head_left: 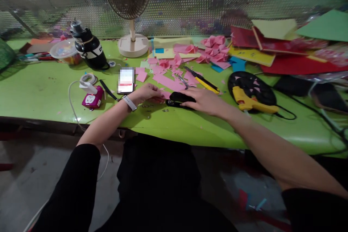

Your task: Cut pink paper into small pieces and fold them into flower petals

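My left hand [149,93] pinches a small piece of pink paper [166,95] at the front middle of the green table. The paper's right end reaches toward the jaw of a black stapler [181,97]; whether it lies inside the jaw I cannot tell. Over the stapler's back part lies my right hand [202,99], its fingers wrapped round it. Just beyond the hands are pink paper scraps [168,81], scissors [185,81] and a yellow utility knife [207,84]. Tiny bits of metal [165,110] lie in front of the stapler.
A phone [126,81], purple power adapter [94,98], tape roll [88,78] and black bottle [91,49] stand left. Behind is a fan [133,45] beside folded pink paper flowers [214,47]. On the right, a yellow glue gun [252,103] rests on a black tray [268,92].
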Available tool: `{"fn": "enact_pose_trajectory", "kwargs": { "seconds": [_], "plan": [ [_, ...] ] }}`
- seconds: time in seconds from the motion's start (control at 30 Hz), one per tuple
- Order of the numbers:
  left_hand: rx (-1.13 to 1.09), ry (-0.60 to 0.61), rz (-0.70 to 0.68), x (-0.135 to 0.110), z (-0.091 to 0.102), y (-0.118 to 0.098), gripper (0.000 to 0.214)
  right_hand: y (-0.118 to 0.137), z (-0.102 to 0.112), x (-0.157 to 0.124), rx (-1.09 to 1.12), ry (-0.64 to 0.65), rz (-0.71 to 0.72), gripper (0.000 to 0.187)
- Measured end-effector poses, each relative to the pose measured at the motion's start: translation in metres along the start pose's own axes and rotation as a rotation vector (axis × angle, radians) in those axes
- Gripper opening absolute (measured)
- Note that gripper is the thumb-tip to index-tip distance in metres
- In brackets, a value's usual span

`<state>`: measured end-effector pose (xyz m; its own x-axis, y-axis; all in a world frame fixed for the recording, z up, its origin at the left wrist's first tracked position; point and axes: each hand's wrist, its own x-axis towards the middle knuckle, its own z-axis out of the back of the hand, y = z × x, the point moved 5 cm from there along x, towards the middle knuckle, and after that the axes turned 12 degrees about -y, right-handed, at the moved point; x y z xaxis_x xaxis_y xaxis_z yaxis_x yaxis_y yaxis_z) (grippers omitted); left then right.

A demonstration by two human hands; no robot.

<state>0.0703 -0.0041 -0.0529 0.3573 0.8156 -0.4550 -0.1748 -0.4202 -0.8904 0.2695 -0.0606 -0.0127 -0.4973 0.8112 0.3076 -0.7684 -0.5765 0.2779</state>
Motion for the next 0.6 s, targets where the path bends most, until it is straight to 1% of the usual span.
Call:
{"fn": "enact_pose_trajectory", "kwargs": {
  "seconds": [0.13, 0.2, 0.3, 0.37, 0.43, 0.5, 0.6],
  "plan": [
    [-0.003, 0.018, 0.04, -0.005, -0.013, 0.006, 0.017, -0.003, 0.002, 0.002, 0.016, 0.007, 0.002, 0.047],
    [0.003, 0.024, 0.056, -0.007, -0.017, 0.007, 0.016, -0.006, 0.001, 0.002, 0.031, 0.017, -0.007, 0.047],
    [0.007, 0.014, 0.062, -0.009, -0.02, 0.006, 0.013, -0.007, 0.003, 0.002, 0.041, 0.044, -0.026, 0.049],
    [0.01, 0.001, 0.064, -0.01, -0.02, 0.005, 0.012, -0.004, 0.006, 0.004, 0.047, 0.037, -0.048, 0.052],
    [0.018, -0.005, 0.07, -0.01, -0.021, 0.005, 0.013, 0.001, 0.012, 0.011, 0.064, -0.012, -0.092, 0.057],
    [0.019, 0.001, 0.071, -0.01, -0.021, 0.004, 0.012, 0.005, 0.016, 0.023, 0.096, -0.095, -0.149, 0.06],
    [0.002, -0.002, 0.062, -0.01, -0.021, 0.004, 0.013, 0.01, 0.011, 0.046, 0.141, -0.201, -0.198, 0.065]
  ]
}}
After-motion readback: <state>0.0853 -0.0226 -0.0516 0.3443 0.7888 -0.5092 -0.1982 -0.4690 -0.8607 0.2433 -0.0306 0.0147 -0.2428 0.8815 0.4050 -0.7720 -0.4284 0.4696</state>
